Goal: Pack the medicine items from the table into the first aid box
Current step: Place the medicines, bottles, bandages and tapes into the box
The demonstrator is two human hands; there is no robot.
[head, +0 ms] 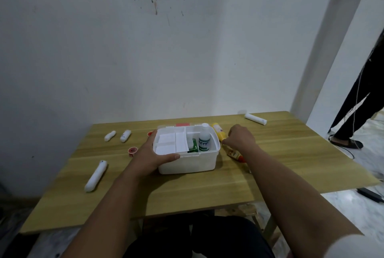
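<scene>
Packing is judged partly done. The first aid box (188,162) sits open at frame centre on the surface (187,187); a white bottle with green label (204,141) stands in its right compartment, beside a green carton (193,146), and a white insert tray (169,140) fills the left side.

Left hand (152,154) is clamped on the box's near-left rim — the box is being steadied. Right hand (241,138) is closed around the lower end of a yellow bottle (218,131) just right of the box.

Still outside: a red-capped bottle (235,155) at the right, a white tube (255,119) upper right, three white tubes (96,175) and two small red cups (132,151) on the left — most items are left.
</scene>
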